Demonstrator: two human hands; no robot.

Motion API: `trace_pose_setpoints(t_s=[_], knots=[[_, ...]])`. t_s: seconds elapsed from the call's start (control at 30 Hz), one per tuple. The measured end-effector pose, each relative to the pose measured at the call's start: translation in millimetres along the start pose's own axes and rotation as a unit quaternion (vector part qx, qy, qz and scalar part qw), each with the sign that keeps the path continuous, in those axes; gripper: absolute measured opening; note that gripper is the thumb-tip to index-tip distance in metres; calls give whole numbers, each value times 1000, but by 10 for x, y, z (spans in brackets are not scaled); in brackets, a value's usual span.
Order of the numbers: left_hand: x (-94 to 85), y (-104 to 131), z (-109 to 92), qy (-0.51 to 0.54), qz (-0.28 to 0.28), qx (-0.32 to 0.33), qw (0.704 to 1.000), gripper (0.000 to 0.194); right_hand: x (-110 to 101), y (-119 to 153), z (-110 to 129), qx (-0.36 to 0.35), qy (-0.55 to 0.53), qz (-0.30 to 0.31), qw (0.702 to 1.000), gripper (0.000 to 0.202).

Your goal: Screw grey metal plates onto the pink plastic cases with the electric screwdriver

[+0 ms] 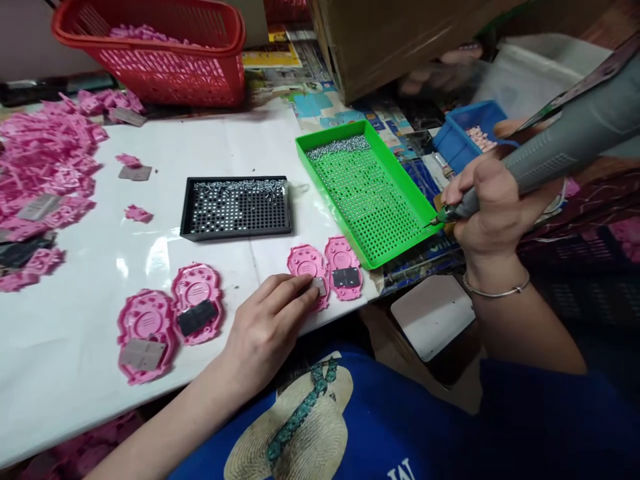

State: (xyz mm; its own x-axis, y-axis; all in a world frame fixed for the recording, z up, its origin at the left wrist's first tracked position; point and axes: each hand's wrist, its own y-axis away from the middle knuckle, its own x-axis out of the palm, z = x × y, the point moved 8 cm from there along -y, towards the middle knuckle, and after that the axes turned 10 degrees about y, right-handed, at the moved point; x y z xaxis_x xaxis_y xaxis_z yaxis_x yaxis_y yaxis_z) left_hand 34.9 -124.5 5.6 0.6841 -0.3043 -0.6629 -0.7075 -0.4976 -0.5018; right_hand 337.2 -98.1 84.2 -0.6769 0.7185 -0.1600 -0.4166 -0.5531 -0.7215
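My left hand [267, 320] presses its fingers together on a pink plastic shell half [304, 257] near the table's front edge, partly covering the grey plate [319, 287] in it. Beside that lies a second pink shell half [343, 250] with a black plate [346, 277] in it. My right hand [493, 200] is closed around a grey electric screwdriver [555, 150]. The screwdriver's tip points down at the near right corner of a green perforated tray [400, 250], which has small screws along its far end. To its left is a black perforated tray [235, 233], also with screws.
Two more pink shell halves [147, 313] with plates lie front left. Pink parts [45, 153] are heaped at far left, near a red basket [165, 73]. A cardboard box [390, 47] and a blue bin [455, 137] stand behind. Another person's blurred hand [435, 73] shows back right.
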Motion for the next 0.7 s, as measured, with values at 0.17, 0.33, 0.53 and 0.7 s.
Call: trace_pose_setpoints(t_s=[0.17, 0.33, 0.53, 0.7], knots=[[-4, -6, -6, 8, -2, 0, 1000, 24, -77, -13, -26, -40, -8, -11, 999, 41], [-2, -4, -15, 6, -5, 3, 1000, 26, -91, 20, -41, -53, -18, -3, 998, 37], [-12, -3, -16, 8, -19, 10, 1000, 24, -87, -19, 40, -24, -40, -31, 998, 40], [-69, -52, -67, -12, -57, 14, 998, 18, 126, -24, 426, 13, -150, -52, 987, 20]])
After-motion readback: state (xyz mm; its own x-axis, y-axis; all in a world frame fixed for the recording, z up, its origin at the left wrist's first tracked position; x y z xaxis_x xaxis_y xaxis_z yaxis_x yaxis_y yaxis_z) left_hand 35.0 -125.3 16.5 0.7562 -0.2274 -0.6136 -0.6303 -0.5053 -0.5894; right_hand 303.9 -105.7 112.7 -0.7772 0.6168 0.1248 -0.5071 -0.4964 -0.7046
